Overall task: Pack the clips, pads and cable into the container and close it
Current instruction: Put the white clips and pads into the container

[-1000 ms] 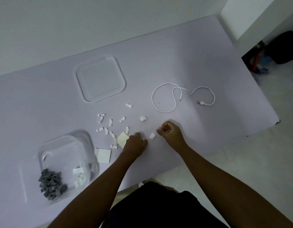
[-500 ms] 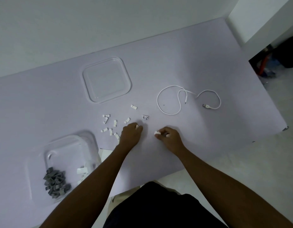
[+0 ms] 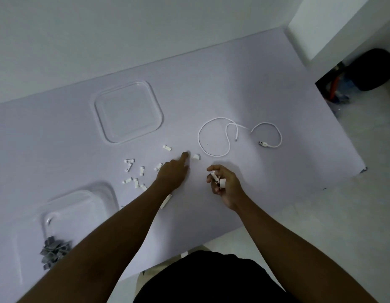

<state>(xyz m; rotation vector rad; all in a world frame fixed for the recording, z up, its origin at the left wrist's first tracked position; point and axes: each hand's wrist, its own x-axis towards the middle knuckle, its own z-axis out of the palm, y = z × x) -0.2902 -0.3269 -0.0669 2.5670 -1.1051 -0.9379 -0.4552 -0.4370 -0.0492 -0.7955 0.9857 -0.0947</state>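
Several clips (image 3: 132, 171) scattered by left hand (image 3: 172, 174), index extended; right hand (image 3: 229, 188) clutching white clips (image 3: 215, 177); cable (image 3: 213, 138), lid (image 3: 128, 112) beyond.

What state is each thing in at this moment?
Container: open, grey clips inside.
Lid: off, flat on table.
Cable: loosely looped, unpacked.
Left hand: index finger stretched toward a loose white clip.
Right hand: holding white clips.

A pale table (image 3: 277, 88) carries a clear lid (image 3: 128, 112) far left; an open container (image 3: 80, 204) near left; white clips (image 3: 136, 182) scattered between; a looped cable (image 3: 213, 138) right.
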